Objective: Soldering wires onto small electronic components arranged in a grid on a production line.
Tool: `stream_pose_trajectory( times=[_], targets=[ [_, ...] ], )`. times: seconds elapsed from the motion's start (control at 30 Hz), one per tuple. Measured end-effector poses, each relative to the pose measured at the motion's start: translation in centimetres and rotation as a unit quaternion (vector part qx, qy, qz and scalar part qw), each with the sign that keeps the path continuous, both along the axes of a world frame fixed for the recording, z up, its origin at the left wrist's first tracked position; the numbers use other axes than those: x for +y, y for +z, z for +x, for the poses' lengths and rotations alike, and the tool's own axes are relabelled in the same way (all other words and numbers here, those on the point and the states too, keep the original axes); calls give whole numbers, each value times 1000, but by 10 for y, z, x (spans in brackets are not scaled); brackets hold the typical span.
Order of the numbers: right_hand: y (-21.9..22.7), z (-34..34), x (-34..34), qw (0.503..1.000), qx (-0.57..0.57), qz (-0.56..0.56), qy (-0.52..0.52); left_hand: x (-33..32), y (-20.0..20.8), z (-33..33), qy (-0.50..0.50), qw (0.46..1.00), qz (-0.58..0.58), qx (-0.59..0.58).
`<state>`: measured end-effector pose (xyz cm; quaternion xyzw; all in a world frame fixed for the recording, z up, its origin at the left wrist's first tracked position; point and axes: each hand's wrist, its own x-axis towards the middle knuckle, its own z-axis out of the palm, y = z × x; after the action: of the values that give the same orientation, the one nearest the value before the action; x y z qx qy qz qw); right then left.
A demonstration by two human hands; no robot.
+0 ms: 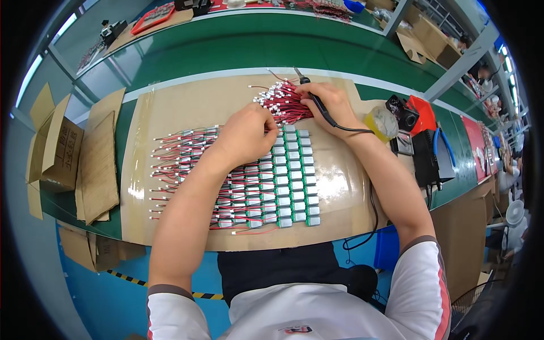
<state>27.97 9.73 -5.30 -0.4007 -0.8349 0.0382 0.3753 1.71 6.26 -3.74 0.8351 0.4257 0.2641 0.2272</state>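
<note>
My right hand (331,105) grips a soldering iron (321,106) with a black handle, its tip up and to the left. Its fingertips are beside a pile of red and black wires (292,105) with white connectors. My left hand (245,137) hovers over the upper part of the laid-out battery cells (281,186), fingers curled together in a pinch. Whatever it pinches is hidden. The small silver cells with green circuit boards lie in several columns. Wire leads (164,173) with white plugs fan out left of them, partly covered by my left forearm.
Cardboard (340,221) covers the green bench. At right stand a yellowish round container (382,123), a black box (426,158) and a red bin (420,113). The iron's cord hangs over the front edge. An open carton (61,144) is at left.
</note>
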Motion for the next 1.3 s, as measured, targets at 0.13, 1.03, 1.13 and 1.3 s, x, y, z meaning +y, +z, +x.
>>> stream_pose_trajectory(
  times=[0.13,1.03,1.13,1.3],
  targets=[
    [-1,-1,1,1000,9,25,6,0,-1,-1,-4,1000,17,4],
    [15,7,-16,983,149,-85,-70,-2,1,-5,-15,1000,-1,-17],
    [15,11,-17,986,116,-99,-73,-3,2,-5,-10,999,-5,-51],
    [15,11,-29,991,116,-25,-64,-9,10,-4,13,996,-2,-84]
  ],
)
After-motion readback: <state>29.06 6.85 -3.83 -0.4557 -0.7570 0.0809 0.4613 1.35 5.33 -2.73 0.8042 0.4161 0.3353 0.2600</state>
